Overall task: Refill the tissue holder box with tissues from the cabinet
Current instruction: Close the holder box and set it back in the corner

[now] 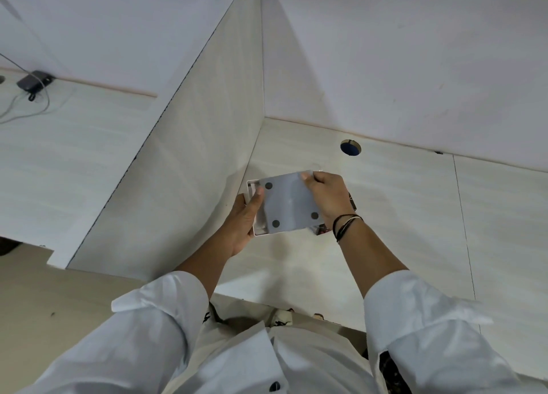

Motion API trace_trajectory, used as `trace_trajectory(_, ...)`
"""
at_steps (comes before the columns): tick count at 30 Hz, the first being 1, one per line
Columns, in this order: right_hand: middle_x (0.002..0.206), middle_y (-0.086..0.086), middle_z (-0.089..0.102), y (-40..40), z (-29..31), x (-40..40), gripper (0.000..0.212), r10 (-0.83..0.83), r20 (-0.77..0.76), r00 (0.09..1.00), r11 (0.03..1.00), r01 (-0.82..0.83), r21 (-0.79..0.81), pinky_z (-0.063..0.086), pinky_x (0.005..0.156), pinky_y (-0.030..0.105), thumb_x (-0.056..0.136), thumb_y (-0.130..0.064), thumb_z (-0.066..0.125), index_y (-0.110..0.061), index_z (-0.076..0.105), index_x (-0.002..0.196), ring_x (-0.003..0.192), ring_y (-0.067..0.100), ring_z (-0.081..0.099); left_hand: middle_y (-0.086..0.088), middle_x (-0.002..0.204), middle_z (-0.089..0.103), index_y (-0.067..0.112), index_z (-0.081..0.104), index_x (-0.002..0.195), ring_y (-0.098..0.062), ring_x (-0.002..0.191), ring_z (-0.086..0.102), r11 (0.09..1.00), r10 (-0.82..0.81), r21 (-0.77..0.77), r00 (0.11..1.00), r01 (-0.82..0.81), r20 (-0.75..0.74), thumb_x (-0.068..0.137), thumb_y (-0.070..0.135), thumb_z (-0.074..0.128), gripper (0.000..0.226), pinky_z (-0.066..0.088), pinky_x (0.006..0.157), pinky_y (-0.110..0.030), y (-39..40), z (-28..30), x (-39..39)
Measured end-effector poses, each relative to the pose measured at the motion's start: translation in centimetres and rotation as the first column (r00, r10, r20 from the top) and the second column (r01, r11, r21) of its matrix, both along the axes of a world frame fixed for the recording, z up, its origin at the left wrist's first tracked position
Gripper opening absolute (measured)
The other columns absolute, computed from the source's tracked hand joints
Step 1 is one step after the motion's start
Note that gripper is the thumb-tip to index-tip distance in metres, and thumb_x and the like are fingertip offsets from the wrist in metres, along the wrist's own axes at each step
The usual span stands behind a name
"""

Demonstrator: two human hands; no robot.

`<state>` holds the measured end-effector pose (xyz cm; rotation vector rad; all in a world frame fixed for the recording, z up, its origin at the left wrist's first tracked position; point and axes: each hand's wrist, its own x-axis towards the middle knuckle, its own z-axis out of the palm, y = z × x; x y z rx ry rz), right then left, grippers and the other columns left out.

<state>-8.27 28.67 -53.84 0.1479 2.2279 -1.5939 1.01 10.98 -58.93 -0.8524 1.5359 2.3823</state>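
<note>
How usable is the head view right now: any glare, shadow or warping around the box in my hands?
Head view: soft, even light with no glare; the tissue holder box is sharp between the left hand and right hand, casting a faint shadow on the desk; wide-angle warping bends the partition edges.

Above desk (385,204), box (257,207) gripped by left hand (241,224); grey base panel (289,202) pinched by right hand (327,196).

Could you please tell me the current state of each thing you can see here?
Tissue holder box: upside down, held above the desk.
Base panel: partly slid off, leaving a gap.
Left hand: gripping the box.
Right hand: gripping the panel.
Desk cable hole: uncovered.
</note>
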Motion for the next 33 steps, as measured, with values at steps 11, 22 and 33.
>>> trace_trajectory(11,0.102,0.012,0.068,-1.5,-1.0,0.6,0.031,-0.108,0.250,0.962,0.976,0.151,-0.159,0.057,0.087,0.053,0.101,-0.038,0.065,-0.009,0.071,0.089,0.095,0.032,0.060,-0.008,0.112,0.072,0.018,0.072,0.120,-0.026,0.103,0.068,0.994,0.013,0.107,0.999,-0.018,0.043,0.090,0.061,0.068,0.052,0.060,0.089,-0.049,-0.3,-1.1,0.0)
trace_trajectory(22,0.083,0.003,0.078,-1.1,-0.4,1.4,0.027,-0.088,0.370,0.925,0.819,0.278,-0.502,0.060,0.077,0.037,0.105,-0.029,0.060,-0.009,0.072,0.093,0.082,0.023,0.070,-0.018,0.135,0.073,0.019,0.066,0.142,-0.037,0.118,0.070,0.973,0.000,0.229,1.000,0.001,-0.006,0.077,0.060,0.083,0.079,0.060,0.090,-0.056,0.0,-1.7,-0.6)
trace_trajectory(33,0.086,0.005,0.058,-0.8,0.3,0.2,0.042,-0.150,0.101,0.984,0.985,0.157,-0.066,0.047,0.053,0.022,0.103,-0.043,0.059,-0.005,0.065,0.084,0.076,0.022,0.053,-0.013,0.142,0.070,0.024,0.062,0.146,-0.036,0.128,0.068,0.962,-0.038,0.268,0.997,0.056,-0.072,0.056,0.069,0.092,0.105,0.057,0.101,-0.059,-0.3,-2.7,-0.2)
